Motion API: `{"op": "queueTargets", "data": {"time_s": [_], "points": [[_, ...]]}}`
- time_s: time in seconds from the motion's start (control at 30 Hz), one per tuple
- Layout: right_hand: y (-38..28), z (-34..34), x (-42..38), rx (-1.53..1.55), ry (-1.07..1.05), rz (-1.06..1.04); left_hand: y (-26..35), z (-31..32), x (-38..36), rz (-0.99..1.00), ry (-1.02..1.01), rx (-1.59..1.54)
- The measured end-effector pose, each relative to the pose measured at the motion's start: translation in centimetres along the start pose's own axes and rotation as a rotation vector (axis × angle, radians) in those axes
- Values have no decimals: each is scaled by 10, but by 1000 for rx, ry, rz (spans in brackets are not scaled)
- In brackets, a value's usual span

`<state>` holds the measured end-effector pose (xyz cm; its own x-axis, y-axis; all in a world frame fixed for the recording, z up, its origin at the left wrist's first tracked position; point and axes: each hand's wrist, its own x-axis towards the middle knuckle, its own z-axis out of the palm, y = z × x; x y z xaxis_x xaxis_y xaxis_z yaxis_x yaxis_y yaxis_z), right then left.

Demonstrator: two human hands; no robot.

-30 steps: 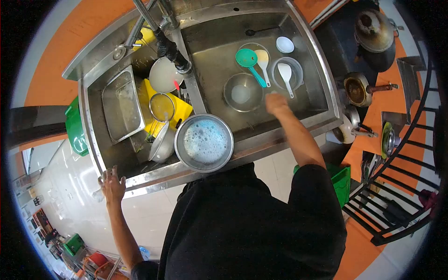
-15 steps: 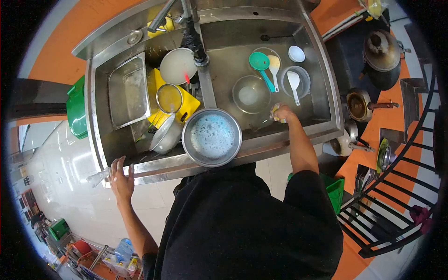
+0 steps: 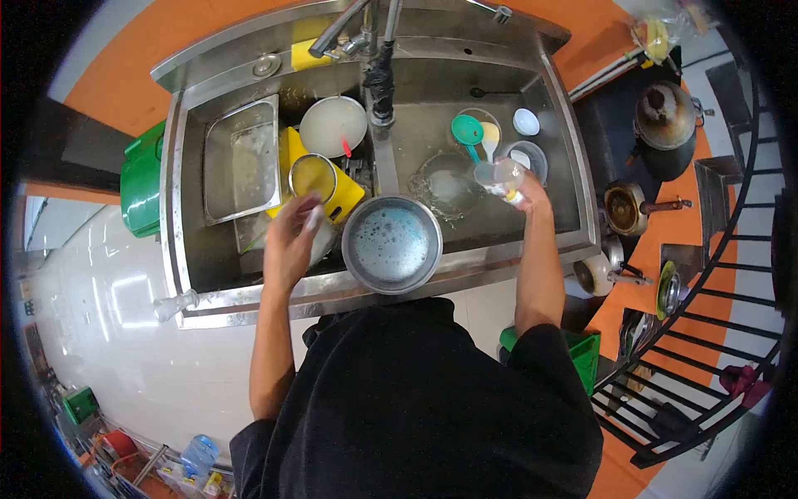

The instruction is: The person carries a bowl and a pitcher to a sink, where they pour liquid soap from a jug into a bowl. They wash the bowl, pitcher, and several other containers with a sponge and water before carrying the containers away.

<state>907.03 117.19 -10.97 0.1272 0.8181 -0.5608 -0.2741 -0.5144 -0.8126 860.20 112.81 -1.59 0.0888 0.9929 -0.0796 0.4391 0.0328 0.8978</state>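
My right hand (image 3: 532,197) is closed round a small clear cup (image 3: 497,175), tipped over the right basin. Something white and yellow, perhaps a sponge, shows under its fingers. Rippling water (image 3: 449,185) lies just left of it. Above the cup are a green ladle (image 3: 467,130) and a pale rice paddle (image 3: 489,137). My left hand (image 3: 289,241), slightly blurred, hovers over the left basin's front with fingers apart and nothing visible in them. Beside it are a round strainer (image 3: 313,176) and a steel bowl of bluish suds (image 3: 392,248) on the sink's front edge.
A steel pan (image 3: 241,162), a round pale bowl (image 3: 333,126) and a yellow tray (image 3: 347,198) fill the left basin. The faucet (image 3: 380,83) stands at the divider. A clear glass (image 3: 174,306) lies at the front left corner. Pots (image 3: 665,116) stand at right.
My left hand has moved from the glass at the front left corner to above the left basin. My right hand has lifted a clear cup, and the water beside it is disturbed.
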Motion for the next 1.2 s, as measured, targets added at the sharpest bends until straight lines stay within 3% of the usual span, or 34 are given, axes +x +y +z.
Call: {"op": "queueTargets", "data": {"time_s": [0.07,0.1,0.17,0.2,0.3,0.37,0.4,0.47,0.6,0.67,0.7,0.77,0.83,0.9,0.97,1.03,1.1,1.13,1.2], "points": [[-4,36,-3,-84,-71,-165,-1,13,12,-224,-173,-621],[-15,67,-18,-135,-88,-168,5,16,17,-228,-164,-618],[-26,129,-38,-242,-189,-260,14,19,27,-518,-480,-945],[-26,156,-40,-302,-274,-350,15,20,30,-513,-479,-942],[-17,235,-49,-775,-249,-630,0,22,35,-493,-605,-992],[-3,263,-63,-848,-156,-1097,-26,16,35,-367,-403,-783],[2,267,-74,-842,-159,-1103,-25,1,31,-431,-357,-690],[14,269,-102,-911,-134,-794,-53,-18,29,-448,-279,-801],[75,248,-127,-1654,-188,-780,-89,-46,17,-476,-119,-1049],[114,228,-113,-1786,-294,-909,-102,-49,10,-524,-93,-1124],[110,225,-111,-1787,-303,-921,-102,-52,8,-518,-81,-1128],[100,222,-112,-1472,-369,-518,-102,-55,-1,-418,-96,-1076],[69,242,-122,-1302,-330,-583,-101,-56,-4,-385,-44,-1124],[37,284,-135,-1008,-120,-604,-100,-57,-5,-313,-72,-1195],[41,325,-124,-757,-178,-772,-108,-50,1,-310,-117,-1206],[62,378,-113,-744,-205,-1168,-114,-39,7,-298,-160,-1211],[68,420,-119,-935,-106,-1378,-108,-25,5,19,-43,-761],[68,433,-121,-996,-66,-1451,-103,-25,2,-172,42,-919],[62,443,-101,-1048,65,-1548,-102,-41,1,-100,1,-743]]}}
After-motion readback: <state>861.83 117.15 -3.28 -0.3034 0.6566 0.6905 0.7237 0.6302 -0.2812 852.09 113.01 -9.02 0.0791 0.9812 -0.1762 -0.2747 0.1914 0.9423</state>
